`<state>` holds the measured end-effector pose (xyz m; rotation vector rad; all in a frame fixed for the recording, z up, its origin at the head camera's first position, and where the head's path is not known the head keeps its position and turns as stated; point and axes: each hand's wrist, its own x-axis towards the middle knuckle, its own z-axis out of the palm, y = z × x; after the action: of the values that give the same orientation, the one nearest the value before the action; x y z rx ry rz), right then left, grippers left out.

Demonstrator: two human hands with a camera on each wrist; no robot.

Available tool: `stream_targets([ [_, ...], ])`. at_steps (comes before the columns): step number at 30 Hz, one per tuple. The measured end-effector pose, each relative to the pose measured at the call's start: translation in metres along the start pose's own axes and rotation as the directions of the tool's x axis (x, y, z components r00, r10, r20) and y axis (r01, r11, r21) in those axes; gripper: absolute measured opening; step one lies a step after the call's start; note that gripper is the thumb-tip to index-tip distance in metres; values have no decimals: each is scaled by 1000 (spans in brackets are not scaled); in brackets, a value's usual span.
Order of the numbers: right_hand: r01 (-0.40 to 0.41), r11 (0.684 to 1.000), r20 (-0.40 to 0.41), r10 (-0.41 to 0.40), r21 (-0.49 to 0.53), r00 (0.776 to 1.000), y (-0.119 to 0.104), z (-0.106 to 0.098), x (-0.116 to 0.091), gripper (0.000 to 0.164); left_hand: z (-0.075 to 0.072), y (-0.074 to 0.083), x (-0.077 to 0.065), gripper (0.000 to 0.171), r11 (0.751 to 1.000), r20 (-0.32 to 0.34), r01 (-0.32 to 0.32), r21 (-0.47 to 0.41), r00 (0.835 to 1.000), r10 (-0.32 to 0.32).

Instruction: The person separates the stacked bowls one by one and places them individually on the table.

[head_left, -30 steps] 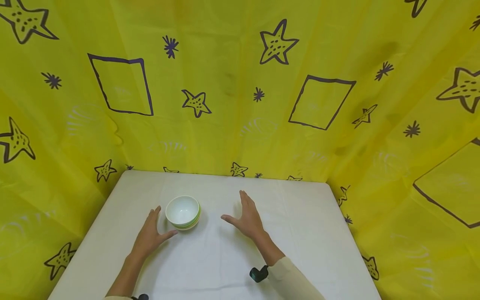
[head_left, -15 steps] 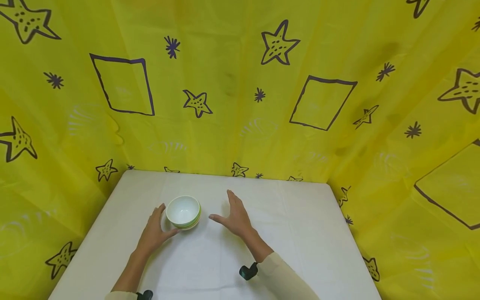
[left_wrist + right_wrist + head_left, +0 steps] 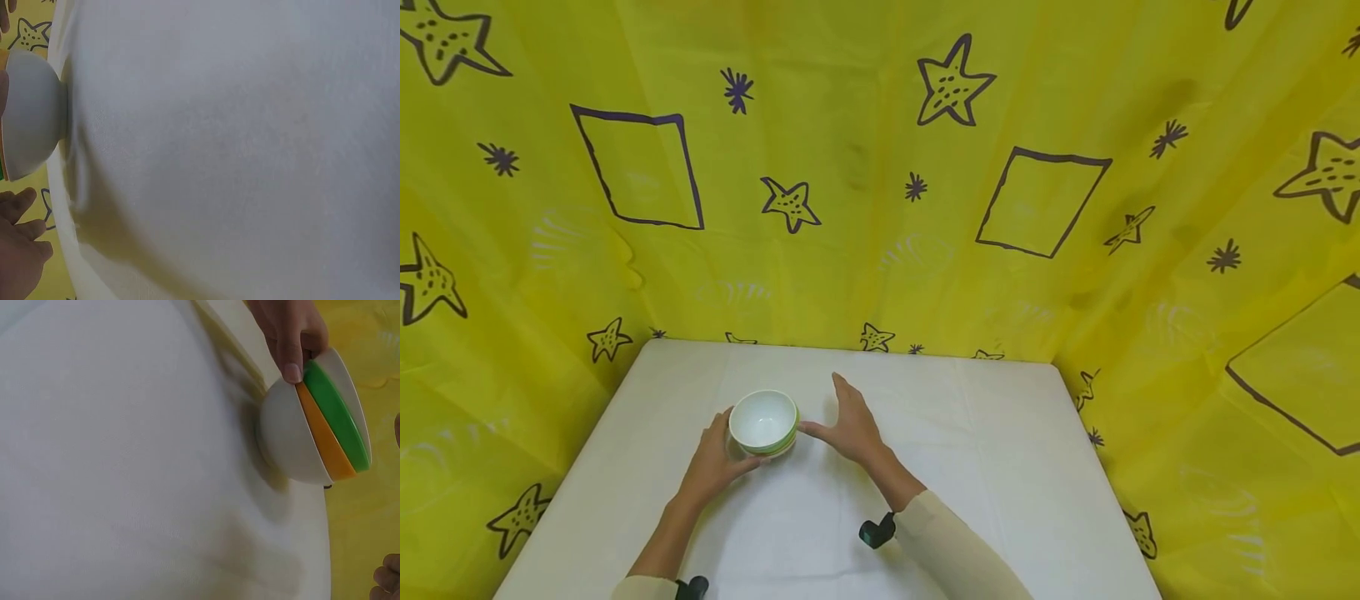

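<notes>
A stack of nested bowls [image 3: 765,421] stands on the left part of the table, white inside at the top, with white, orange and green bands along its side [image 3: 322,425]. My left hand [image 3: 711,462] grips the stack from the left, its thumb on the near side and its fingers round the far side. In the right wrist view the left thumb [image 3: 291,362] lies against the bowls. My right hand [image 3: 853,429] is at the right of the stack, fingers straight and thumb spread towards the bowls; whether the thumb touches them I cannot tell.
A white cloth covers the table [image 3: 970,450]. Yellow curtains [image 3: 865,250] with drawn starfish and frames hang along its back and sides. Dark wrist cameras [image 3: 877,531] sit at both sleeves.
My right hand has moved left, up beside the bowls. The left hand has moved right and closed in round the stack, which has hardly shifted.
</notes>
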<state>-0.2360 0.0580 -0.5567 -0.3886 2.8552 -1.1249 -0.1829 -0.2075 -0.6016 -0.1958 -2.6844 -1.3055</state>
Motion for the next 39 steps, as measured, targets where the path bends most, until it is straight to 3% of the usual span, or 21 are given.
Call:
stream_targets([
  [16, 45, 999, 90, -44, -3, 995, -22, 16, 12, 109, 11, 2, 1, 105, 996, 3, 71, -52, 998, -71],
  [23, 68, 998, 125, -65, -18, 990, -32, 24, 14, 113, 15, 3, 2, 108, 991, -5, 66, -114, 998, -67],
  [27, 117, 992, 134, -111, -37, 985, -34, 28, 15, 112, 17, 2, 1, 108, 990, -12, 70, -120, 997, -72],
  [33, 188, 982, 153, -187, 5, 970, -37, 30, 17, 96, 17, 1, 1, 105, 993, -29, 72, -97, 997, -75],
  [39, 139, 990, 196, -141, 24, 970, -38, 33, 16, 114, 17, 1, -1, 101, 990, -21, 82, -117, 996, -85],
])
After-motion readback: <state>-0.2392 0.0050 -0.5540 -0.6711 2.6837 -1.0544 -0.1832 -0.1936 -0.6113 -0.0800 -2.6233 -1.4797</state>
